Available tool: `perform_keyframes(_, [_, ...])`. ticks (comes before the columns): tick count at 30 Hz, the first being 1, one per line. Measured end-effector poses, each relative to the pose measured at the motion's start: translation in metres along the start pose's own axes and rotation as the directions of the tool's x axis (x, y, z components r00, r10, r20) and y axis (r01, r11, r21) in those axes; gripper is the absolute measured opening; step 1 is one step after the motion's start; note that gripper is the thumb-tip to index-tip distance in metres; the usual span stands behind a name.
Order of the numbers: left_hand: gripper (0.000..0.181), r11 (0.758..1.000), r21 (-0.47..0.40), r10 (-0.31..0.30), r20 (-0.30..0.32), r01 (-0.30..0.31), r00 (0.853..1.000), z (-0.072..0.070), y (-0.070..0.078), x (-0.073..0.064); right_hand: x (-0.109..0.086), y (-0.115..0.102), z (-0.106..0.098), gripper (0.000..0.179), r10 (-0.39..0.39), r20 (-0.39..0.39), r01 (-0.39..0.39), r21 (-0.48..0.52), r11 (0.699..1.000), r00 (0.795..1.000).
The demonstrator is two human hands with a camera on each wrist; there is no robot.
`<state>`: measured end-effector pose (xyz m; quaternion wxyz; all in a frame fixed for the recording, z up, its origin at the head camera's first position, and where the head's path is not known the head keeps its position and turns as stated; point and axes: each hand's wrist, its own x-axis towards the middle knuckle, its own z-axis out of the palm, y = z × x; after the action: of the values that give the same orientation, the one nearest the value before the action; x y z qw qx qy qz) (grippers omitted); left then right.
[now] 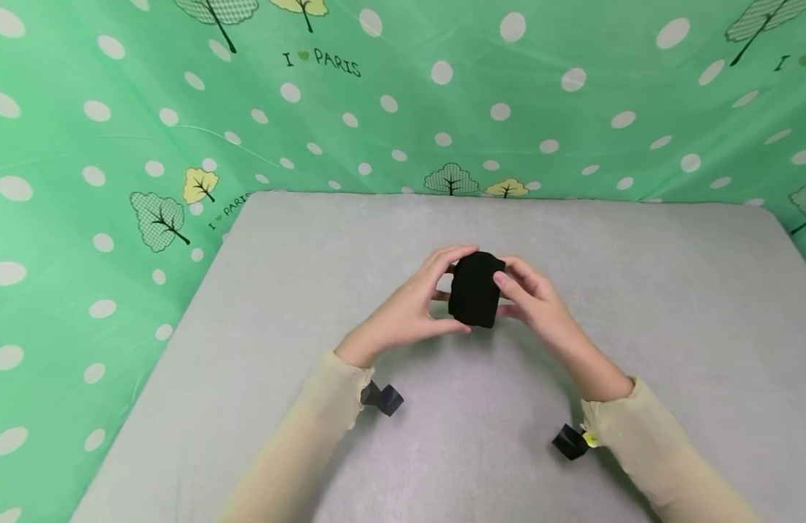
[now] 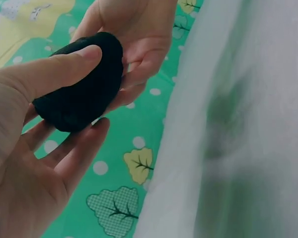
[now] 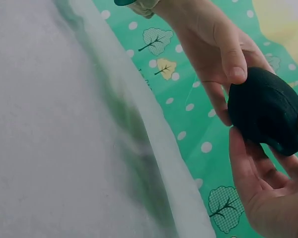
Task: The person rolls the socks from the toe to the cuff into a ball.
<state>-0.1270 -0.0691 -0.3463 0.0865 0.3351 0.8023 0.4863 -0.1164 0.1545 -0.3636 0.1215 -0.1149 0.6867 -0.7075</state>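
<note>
A small black bundle [image 1: 476, 289], apparently folded cloth with rounded edges, is held between both hands above the grey surface. My left hand [image 1: 412, 309] grips its left side, the thumb along the near edge and fingers around the far edge. In the left wrist view, the left thumb lies across the bundle [image 2: 84, 96] with fingers beneath. On the opposite side, my right hand [image 1: 536, 301] pinches the edge, its thumb on the face toward me. A seam and a fold show on the bundle [image 3: 265, 109] in the right wrist view.
The grey tabletop [image 1: 246, 378] spreads under both arms. A green polka-dot curtain [image 1: 390, 131] printed with trees hangs along the back and left side. Small black devices stick out by the left sleeve [image 1: 292, 436] and the right sleeve [image 1: 658, 450].
</note>
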Motion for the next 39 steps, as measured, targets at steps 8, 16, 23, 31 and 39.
perform_keyframes(8, [0.091,0.999,0.011,-0.035,-0.051,0.035,0.998,-0.001,-0.003,0.000,-0.001,0.004,-0.004,0.084,-0.351,0.100,0.365,-0.243,0.899,0.931])
perform_keyframes(16, [0.092,0.996,-0.056,-0.067,-0.046,0.064,0.997,0.002,-0.006,0.004,0.002,0.003,-0.007,0.096,-0.446,0.153,0.461,-0.480,0.747,0.882])
perform_keyframes(23, [0.087,0.991,-0.085,-0.105,-0.033,0.101,0.994,-0.004,-0.009,0.025,0.017,-0.004,-0.020,0.094,-0.406,0.163,0.427,-0.528,0.734,0.899])
perform_keyframes(31, [0.085,0.974,-0.135,-0.189,-0.032,0.184,0.981,-0.005,-0.029,0.058,0.045,-0.004,-0.040,0.093,-0.269,0.193,0.331,-0.562,0.758,0.944])
perform_keyframes(39, [0.084,0.970,0.019,-0.241,-0.009,0.241,0.970,0.004,-0.057,0.084,0.068,0.008,-0.055,0.091,-0.060,0.186,0.177,-0.718,0.673,0.981])
